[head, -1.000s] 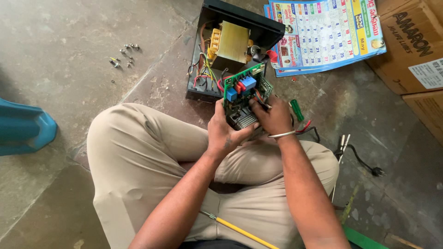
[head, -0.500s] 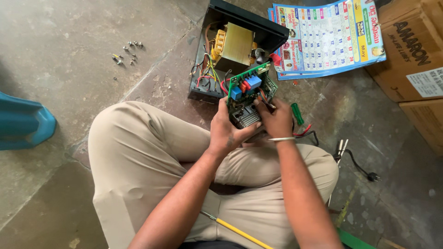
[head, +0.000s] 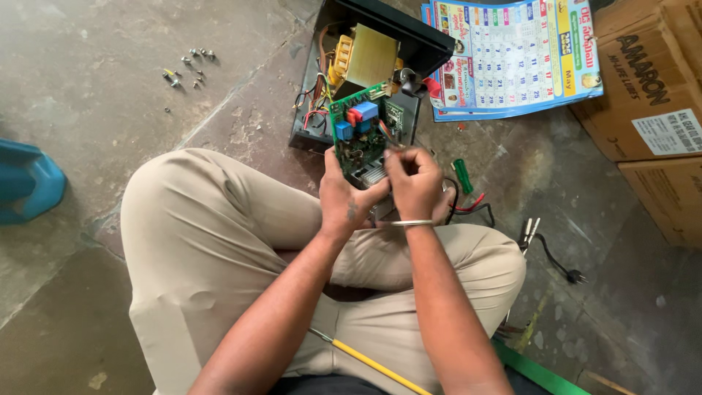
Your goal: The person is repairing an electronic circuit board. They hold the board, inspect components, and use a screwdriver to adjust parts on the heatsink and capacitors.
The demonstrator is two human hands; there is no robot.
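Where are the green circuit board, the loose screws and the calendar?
green circuit board (head: 360, 135): head view, its upper middle.
loose metal screws (head: 186, 67): head view, middle of the cluster.
colourful paper wall calendar (head: 512, 51): head view, its date grid.

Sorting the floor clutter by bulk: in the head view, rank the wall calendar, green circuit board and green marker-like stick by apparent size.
1. wall calendar
2. green circuit board, held nearer the camera, so possibly flattered
3. green stick

loose screws (head: 186, 67) scattered on stone floor, upper left | blue plastic object (head: 25, 181) at left edge | wall calendar (head: 515, 55) lying flat, top | cardboard boxes (head: 651, 110) right | black plug (head: 575, 276) on cable | green-handled tool (head: 462, 176) beside knee
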